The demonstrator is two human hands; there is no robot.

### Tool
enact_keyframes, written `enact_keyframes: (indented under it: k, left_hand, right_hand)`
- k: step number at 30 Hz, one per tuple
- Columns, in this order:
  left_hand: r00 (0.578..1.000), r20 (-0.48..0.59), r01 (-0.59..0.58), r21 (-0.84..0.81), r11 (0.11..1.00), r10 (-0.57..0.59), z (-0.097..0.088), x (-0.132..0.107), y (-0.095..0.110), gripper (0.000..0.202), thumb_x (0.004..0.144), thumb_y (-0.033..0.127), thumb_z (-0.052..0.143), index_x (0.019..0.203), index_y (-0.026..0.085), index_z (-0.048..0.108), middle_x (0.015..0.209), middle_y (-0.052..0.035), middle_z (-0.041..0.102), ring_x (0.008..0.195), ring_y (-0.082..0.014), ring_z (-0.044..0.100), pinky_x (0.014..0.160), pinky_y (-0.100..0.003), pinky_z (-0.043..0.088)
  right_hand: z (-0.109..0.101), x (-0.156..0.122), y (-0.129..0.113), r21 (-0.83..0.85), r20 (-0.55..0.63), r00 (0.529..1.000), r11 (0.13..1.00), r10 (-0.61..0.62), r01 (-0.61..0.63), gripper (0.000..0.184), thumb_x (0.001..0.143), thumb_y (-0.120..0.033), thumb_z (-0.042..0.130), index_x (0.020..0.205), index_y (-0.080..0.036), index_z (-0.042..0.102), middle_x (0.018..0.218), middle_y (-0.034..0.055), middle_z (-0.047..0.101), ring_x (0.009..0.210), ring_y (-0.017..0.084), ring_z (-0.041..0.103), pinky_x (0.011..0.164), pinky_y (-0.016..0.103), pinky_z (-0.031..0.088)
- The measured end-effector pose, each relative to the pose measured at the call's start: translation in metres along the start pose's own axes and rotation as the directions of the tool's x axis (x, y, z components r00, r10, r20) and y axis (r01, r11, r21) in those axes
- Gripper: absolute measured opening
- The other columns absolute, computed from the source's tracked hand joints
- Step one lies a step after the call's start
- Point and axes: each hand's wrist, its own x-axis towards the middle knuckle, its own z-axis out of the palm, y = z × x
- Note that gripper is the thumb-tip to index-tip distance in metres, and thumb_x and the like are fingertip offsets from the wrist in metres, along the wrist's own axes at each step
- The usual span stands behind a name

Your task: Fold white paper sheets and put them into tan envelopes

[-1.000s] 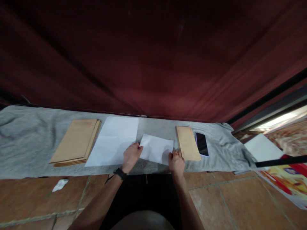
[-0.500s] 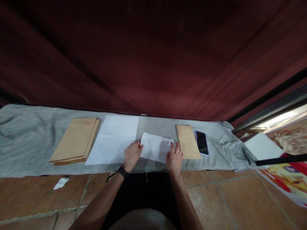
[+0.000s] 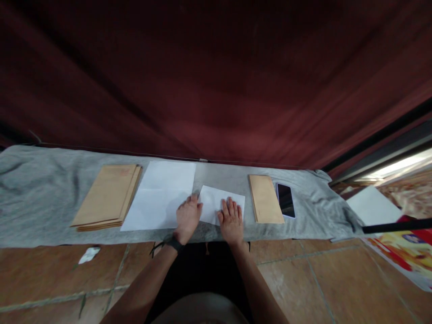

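Observation:
A small folded sheet of white paper lies on the grey cloth between my hands. My right hand rests flat on it, fingers stretched out and slightly spread. At the paper's left edge is my left hand, its fingers bent and the thumb touching that edge; the grip itself is partly hidden. The left hand also overlaps the right side of larger white sheets, which show a crease across them. Right of the folded sheet lies a narrow brown envelope stack.
A pile of larger brown envelopes lies on the left of the grey cloth. A phone sits beside the narrow envelopes. Dark red fabric rises behind. On the tiled floor is a white scrap.
My right hand has moved left from the folded sheet's right edge onto its middle and flattened. My left hand stays at the left edge, having shifted only slightly.

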Motion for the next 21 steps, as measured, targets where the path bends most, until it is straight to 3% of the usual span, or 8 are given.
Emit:
enact_keyframes:
  k: [2,4,6,8,12,17,21]
  left_hand:
    - [0.988,-0.071,-0.141,-0.056,0.988,0.137,0.008,-0.004,0.009,0.036,0.100,0.027,0.038,0.129,0.016,0.056,0.128,-0.0197,0.063,0.120,-0.0337,0.059,0.103,-0.050,0.042]
    - [0.938,-0.118,-0.339,-0.113,0.934,0.326,0.021,-0.007,0.021,0.041,0.101,0.028,0.036,0.136,0.015,0.052,0.142,-0.0171,0.055,0.136,-0.0313,0.047,0.113,-0.048,0.035]
    - [0.887,-0.100,-0.461,-0.130,0.878,0.451,0.037,-0.008,0.033,0.043,0.100,0.031,0.041,0.140,0.017,0.050,0.151,-0.0109,0.048,0.144,-0.0263,0.037,0.119,-0.044,0.030]
    - [0.848,-0.092,-0.529,-0.111,0.841,0.521,0.051,-0.007,0.042,0.049,0.100,0.036,0.040,0.144,0.014,0.047,0.154,-0.0119,0.044,0.146,-0.0261,0.033,0.121,-0.046,0.026]
    - [0.841,-0.101,-0.538,-0.042,0.842,0.532,0.063,0.000,0.043,0.055,0.101,0.040,0.036,0.150,0.016,0.041,0.157,-0.0104,0.040,0.149,-0.0234,0.028,0.124,-0.046,0.020]
    - [0.866,-0.102,-0.489,0.032,0.872,0.489,0.062,0.009,0.030,0.059,0.101,0.040,0.034,0.152,0.011,0.036,0.160,-0.0114,0.034,0.152,-0.0227,0.021,0.125,-0.044,0.016]
    - [0.896,-0.135,-0.420,0.043,0.906,0.422,0.062,0.012,0.018,0.060,0.101,0.036,0.031,0.153,0.006,0.033,0.161,-0.0144,0.030,0.152,-0.0241,0.019,0.125,-0.045,0.016]
  right_hand:
    - [0.001,-0.001,0.000,-0.005,-0.002,1.000,1.000,0.001,-0.001,0.052,0.103,-0.035,0.040,0.152,-0.019,0.038,0.160,0.0144,0.033,0.146,0.029,0.032,0.117,0.052,0.026]
    - [0.001,-0.002,0.001,-0.011,0.005,1.000,1.000,-0.002,0.002,0.053,0.102,-0.031,0.040,0.153,-0.018,0.037,0.160,0.0146,0.032,0.147,0.029,0.031,0.117,0.052,0.025]
    - [0.001,-0.003,0.002,-0.022,0.025,1.000,1.000,-0.011,0.011,0.055,0.100,-0.024,0.039,0.154,-0.017,0.034,0.160,0.0147,0.032,0.147,0.029,0.029,0.118,0.051,0.023]
    - [0.001,-0.004,0.004,-0.035,0.055,0.998,0.999,-0.018,0.020,0.059,0.097,-0.017,0.038,0.155,-0.015,0.031,0.160,0.0146,0.032,0.148,0.028,0.028,0.119,0.050,0.022]
    - [0.002,-0.003,0.005,-0.040,0.074,0.997,0.999,-0.014,0.017,0.058,0.097,-0.017,0.035,0.155,-0.016,0.031,0.159,0.0129,0.035,0.148,0.027,0.029,0.119,0.049,0.022]
    - [0.004,-0.002,0.004,-0.022,-0.006,0.999,0.999,0.049,-0.049,0.052,0.102,-0.026,0.031,0.152,-0.012,0.038,0.157,0.0165,0.037,0.146,0.028,0.033,0.118,0.049,0.025]
    - [0.007,-0.005,0.015,0.000,-0.070,0.991,0.994,0.111,-0.111,0.055,0.104,-0.036,0.030,0.152,-0.010,0.036,0.156,0.0188,0.037,0.145,0.031,0.035,0.115,0.052,0.029]
